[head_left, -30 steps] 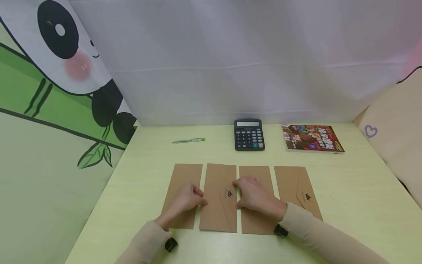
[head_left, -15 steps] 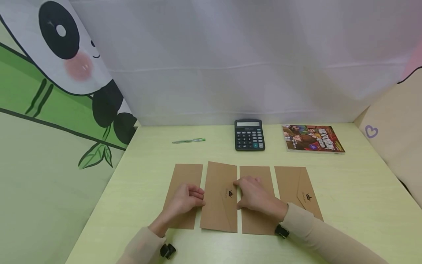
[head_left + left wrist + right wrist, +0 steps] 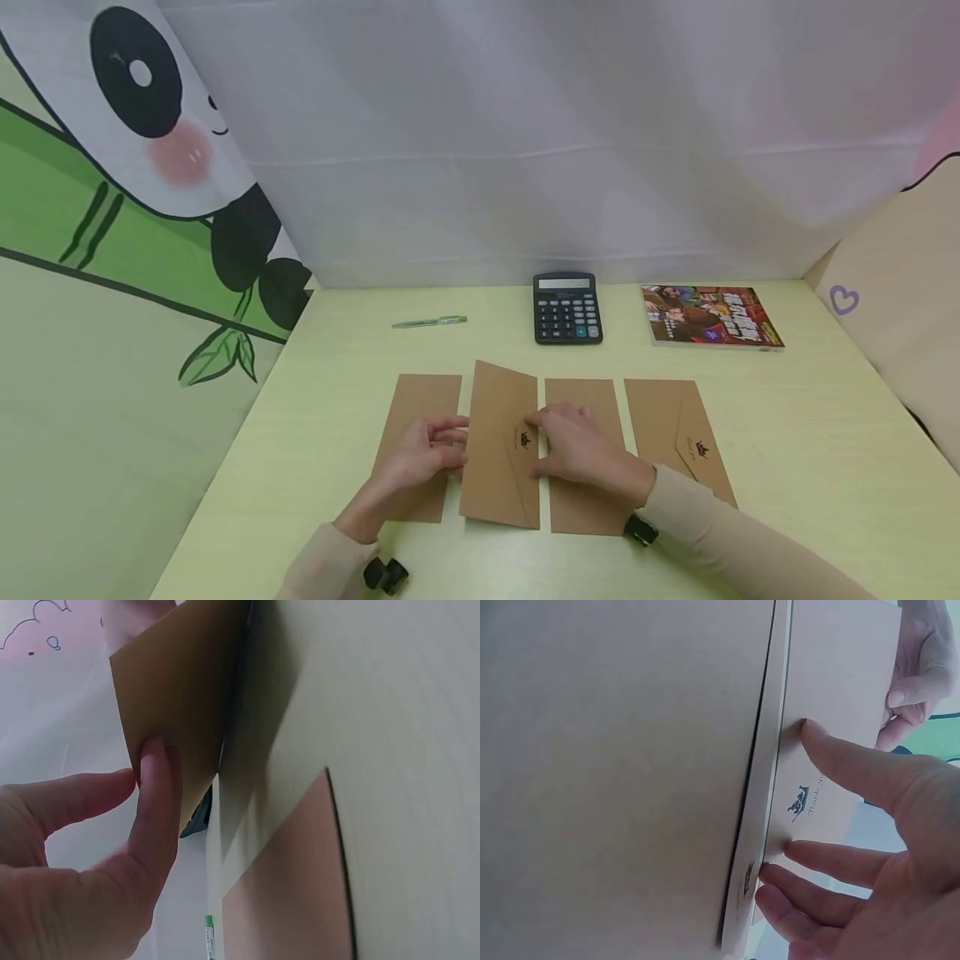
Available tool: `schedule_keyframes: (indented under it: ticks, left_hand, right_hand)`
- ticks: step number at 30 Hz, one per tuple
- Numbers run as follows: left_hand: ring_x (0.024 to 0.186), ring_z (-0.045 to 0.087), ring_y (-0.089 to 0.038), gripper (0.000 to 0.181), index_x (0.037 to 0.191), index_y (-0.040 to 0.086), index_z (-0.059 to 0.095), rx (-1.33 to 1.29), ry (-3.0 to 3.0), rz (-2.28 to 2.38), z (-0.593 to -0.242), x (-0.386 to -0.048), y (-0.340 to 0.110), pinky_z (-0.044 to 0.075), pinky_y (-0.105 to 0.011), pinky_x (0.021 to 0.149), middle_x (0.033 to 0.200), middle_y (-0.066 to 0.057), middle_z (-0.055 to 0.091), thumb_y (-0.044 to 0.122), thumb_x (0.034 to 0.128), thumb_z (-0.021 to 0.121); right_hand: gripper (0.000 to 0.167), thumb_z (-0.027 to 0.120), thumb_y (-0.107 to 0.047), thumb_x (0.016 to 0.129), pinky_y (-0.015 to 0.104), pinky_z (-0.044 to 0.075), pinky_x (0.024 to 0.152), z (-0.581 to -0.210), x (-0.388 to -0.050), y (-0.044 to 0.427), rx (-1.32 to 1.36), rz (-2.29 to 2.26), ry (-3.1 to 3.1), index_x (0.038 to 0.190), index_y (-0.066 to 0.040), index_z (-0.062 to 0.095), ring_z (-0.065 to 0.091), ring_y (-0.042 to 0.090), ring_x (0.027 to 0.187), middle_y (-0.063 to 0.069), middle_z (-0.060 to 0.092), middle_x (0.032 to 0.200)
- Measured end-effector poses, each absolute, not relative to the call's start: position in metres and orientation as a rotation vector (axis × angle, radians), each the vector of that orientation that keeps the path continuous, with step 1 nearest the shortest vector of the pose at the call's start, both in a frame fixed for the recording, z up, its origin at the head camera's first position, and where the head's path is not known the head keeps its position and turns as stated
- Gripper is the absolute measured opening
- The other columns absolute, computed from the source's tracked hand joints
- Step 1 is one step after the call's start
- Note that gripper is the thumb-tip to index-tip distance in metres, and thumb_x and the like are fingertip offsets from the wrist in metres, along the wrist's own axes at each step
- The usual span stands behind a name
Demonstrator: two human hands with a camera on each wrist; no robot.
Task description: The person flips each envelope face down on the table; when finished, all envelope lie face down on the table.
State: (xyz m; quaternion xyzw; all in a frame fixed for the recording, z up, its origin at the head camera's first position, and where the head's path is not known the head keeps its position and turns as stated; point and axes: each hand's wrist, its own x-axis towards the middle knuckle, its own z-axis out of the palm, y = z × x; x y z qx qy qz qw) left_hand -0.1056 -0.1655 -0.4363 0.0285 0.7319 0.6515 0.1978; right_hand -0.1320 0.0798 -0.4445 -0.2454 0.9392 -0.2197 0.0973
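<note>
Several brown paper envelopes lie in a row on the table. The second envelope from the left (image 3: 495,450) stands tilted, its left side raised and its right edge low. My left hand (image 3: 422,454) pinches that raised edge between thumb and fingers; the left wrist view shows the fingers behind the envelope (image 3: 187,690). With its fingertips, my right hand (image 3: 581,446) touches the same envelope's face near the right edge, beside a printed crown (image 3: 799,802). Its palm hangs over the third envelope (image 3: 581,508). The leftmost envelope (image 3: 427,396) lies partly under my left hand.
Behind the row are a green pen (image 3: 429,322), a black calculator (image 3: 567,308) and a colourful book (image 3: 712,317). The rightmost envelope (image 3: 667,417) lies flat, partly covered by my right sleeve (image 3: 697,508). A white cloth backdrop (image 3: 525,167) rises at the table's far edge.
The second envelope's left side has risen from nearly flat to a clear tilt, with my left hand at that edge. My right hand has stayed almost in place by the right edge.
</note>
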Motion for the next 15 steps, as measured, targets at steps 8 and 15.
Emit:
schedule_keyframes:
  ticks: [8, 15]
  left_hand:
    - [0.092, 0.065, -0.03, 0.059, 0.14, -0.008, 0.037, 0.133, 1.844, 1.92, -0.4391, -0.1077, -0.1644, 0.053, -0.039, 0.074, 0.117, -0.026, 0.06, -0.008, 0.0849, 0.057]
    - [0.104, 0.061, -0.033, 0.064, 0.148, 0.003, 0.029, 0.136, 1.614, 1.983, -0.4386, -0.108, -0.1573, 0.049, -0.047, 0.083, 0.125, -0.025, 0.056, -0.006, 0.0883, 0.05]
  right_hand:
    - [0.078, 0.089, -0.038, 0.063, 0.044, 0.029, 0.086, -0.4429, -0.1311, 0.0812, -0.742, -0.721, 2.733, 0.129, -0.008, 0.059, 0.049, 0.026, 0.113, 0.007, 0.058, 0.122]
    - [0.085, 0.088, -0.04, 0.063, 0.048, 0.032, 0.093, -0.4416, -0.1312, 0.0828, -0.821, -0.805, 2.701, 0.134, -0.007, 0.054, 0.049, 0.023, 0.116, 0.006, 0.057, 0.126]
